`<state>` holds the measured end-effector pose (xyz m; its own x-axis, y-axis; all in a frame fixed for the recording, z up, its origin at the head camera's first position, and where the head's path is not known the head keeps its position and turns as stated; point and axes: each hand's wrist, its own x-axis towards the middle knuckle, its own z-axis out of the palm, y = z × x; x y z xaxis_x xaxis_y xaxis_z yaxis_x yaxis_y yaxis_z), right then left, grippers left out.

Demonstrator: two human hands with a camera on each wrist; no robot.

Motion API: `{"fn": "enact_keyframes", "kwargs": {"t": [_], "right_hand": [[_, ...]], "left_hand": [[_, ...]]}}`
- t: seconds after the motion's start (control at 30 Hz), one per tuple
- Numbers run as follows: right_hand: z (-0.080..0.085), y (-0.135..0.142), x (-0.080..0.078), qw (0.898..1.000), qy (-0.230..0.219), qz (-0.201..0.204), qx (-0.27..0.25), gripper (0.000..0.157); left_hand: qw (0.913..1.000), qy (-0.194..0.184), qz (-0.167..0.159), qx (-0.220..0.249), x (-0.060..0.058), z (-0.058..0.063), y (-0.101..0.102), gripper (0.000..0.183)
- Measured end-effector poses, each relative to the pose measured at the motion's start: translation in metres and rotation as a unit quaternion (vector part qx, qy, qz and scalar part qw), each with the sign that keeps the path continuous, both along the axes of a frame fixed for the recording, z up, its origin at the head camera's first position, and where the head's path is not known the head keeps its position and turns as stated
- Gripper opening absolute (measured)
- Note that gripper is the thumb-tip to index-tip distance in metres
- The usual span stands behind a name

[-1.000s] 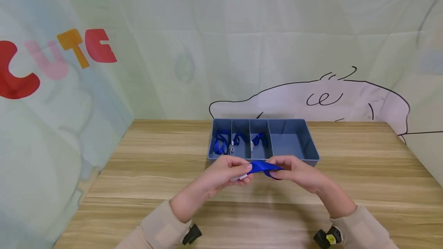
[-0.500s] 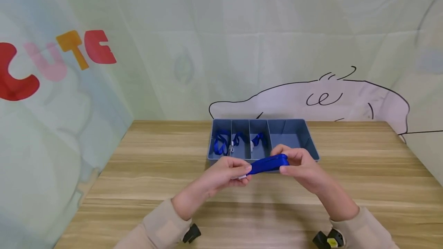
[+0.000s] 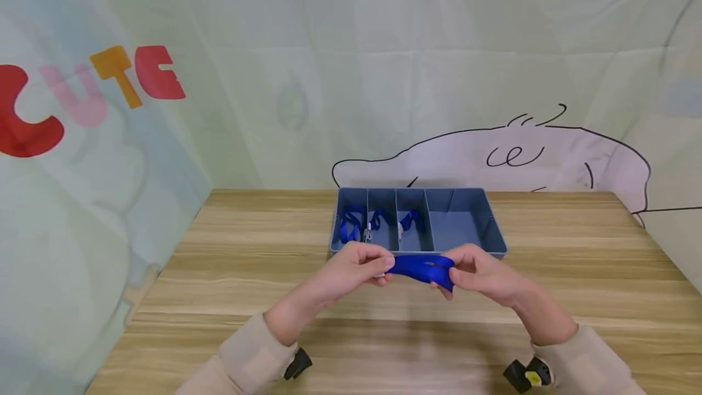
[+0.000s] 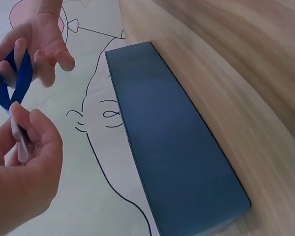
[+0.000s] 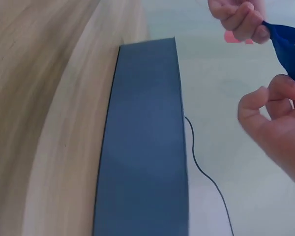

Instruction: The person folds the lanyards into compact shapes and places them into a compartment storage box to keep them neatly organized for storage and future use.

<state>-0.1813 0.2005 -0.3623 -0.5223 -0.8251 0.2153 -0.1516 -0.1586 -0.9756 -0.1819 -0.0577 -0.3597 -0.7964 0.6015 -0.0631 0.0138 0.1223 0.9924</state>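
A folded blue lanyard [image 3: 419, 267] stretches between the two hands, in front of the box and above the table. My left hand [image 3: 351, 270] pinches one end between thumb and fingers. In the left wrist view a white clip [image 4: 19, 140] pokes out of that grip. At the other end my right hand [image 3: 488, 274] holds the looped strap, thumb on the near side and fingers behind or inside the loop. The right wrist view catches the right hand [image 5: 285, 108] only partly, with its fingers bent at the strap.
Behind the hands stands a blue-grey divided box [image 3: 496, 230] on the wooden table [image 3: 247, 249]. Its three narrow compartments each hold a blue lanyard [image 3: 350, 224]; a wider compartment lies at the right. A printed cloth [image 3: 274, 78] hangs behind the table.
The right hand has changed its hold on the strap, lifting slightly and then lowering. The twisted lanyard has been spread into a flatter loop between the hands. The left hand keeps its pinch.
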Motion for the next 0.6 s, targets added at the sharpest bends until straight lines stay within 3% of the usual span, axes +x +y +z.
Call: {"fn": "enact_keyframes", "kwargs": {"t": [0.1, 0.17, 0.33, 0.43, 0.5, 0.6], "right_hand": [[0.005, 0.002, 0.002, 0.996, 0.025, -0.039, 0.070, 0.019], [0.007, 0.001, 0.005, 0.988, 0.052, -0.083, 0.121, 0.015], [0.009, -0.011, 0.013, 0.951, 0.138, -0.209, 0.184, 0.022], [0.006, -0.016, 0.015, 0.930, 0.178, -0.275, 0.165, 0.010], [0.003, -0.016, 0.015, 0.922, 0.198, -0.303, 0.133, 0.010], [-0.001, -0.013, 0.013, 0.929, 0.204, -0.304, 0.053, 0.014]], "left_hand": [[0.9995, 0.023, 0.002, -0.024, 0.001, 0.003, -0.002, 0.023], [0.9988, 0.034, 0.004, -0.034, 0.003, 0.004, -0.003, 0.023], [0.9984, 0.047, 0.018, -0.026, 0.006, 0.005, -0.002, 0.022], [0.9985, 0.043, 0.029, -0.015, 0.008, 0.005, -0.001, 0.021], [0.9988, 0.036, 0.033, -0.010, 0.008, 0.006, -0.001, 0.021], [0.9991, 0.027, 0.033, -0.005, 0.008, 0.007, -0.002, 0.022]]}}
